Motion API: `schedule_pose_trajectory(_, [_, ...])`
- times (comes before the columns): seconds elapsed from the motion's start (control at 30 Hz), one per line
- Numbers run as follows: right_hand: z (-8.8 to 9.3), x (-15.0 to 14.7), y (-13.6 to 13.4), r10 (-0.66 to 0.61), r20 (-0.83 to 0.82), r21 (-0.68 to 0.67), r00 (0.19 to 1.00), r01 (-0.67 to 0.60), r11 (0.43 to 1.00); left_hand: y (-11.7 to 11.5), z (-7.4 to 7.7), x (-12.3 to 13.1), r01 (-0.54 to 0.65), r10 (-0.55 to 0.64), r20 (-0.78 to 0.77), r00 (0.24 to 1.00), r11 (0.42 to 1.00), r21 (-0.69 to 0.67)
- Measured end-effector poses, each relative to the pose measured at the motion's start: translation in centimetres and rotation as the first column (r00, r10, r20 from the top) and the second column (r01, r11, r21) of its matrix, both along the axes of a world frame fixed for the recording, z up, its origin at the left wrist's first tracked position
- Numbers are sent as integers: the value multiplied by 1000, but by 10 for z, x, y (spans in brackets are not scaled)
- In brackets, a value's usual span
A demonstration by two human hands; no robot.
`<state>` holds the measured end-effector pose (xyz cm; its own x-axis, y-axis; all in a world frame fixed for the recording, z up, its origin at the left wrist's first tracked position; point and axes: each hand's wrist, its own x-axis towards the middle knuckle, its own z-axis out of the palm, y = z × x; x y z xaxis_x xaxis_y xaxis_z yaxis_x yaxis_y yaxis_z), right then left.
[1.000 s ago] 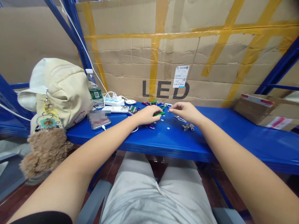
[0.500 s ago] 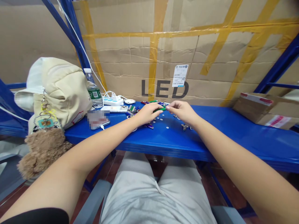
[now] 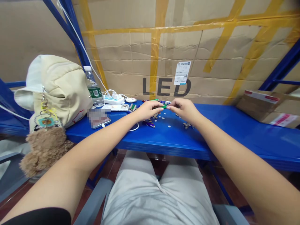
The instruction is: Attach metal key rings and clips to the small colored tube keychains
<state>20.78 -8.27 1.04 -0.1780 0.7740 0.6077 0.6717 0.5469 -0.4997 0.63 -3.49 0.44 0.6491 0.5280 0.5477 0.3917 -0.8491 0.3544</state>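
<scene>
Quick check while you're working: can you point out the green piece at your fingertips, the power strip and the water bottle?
Green cylindrical piece (image 3: 164, 107): head view, on its exposed middle.
Power strip (image 3: 112, 100): head view, on its white top.
Water bottle (image 3: 95, 92): head view, on its green label.

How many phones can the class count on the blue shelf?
2: a white phone in front of the power strip, and a partly blurred phone nearer the front of the shelf, with a cable attached.

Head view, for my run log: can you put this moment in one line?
left hand: holds green tube | right hand: touching it | surface: blue shelf
</scene>
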Motion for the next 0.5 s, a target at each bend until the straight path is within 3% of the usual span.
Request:
schedule_pose_trajectory(0.1, [-3, 1, 1, 3, 51, 20, 999, -4, 1000, 0, -1, -3, 40, -40, 8, 999, 999, 37])
schedule_pose_trajectory(0.23, [-4, -3, 0, 47, -72, -122, 996, -55, 991, 1, -1, -1, 78, -85, 32, 996, 979, 188])
schedule_pose_trajectory(0.33, [2, 1, 2, 35, -140, -173, 989, -60, 983, 1, -1, 5, 38, -55, 67, 996, 973, 229])
schedule_pose_trajectory(0.43, [9, 26, 8, -117, -88, -105, 989, 107, 989, 3, -1, 6, -33, 21, 75, 997, 985, 167])
schedule_pose_trajectory(0.5, [12, 53, 12, -341, 49, -35, 939, 343, 939, 6, -2, 2, -88, 82, 64, 995, 992, 96])
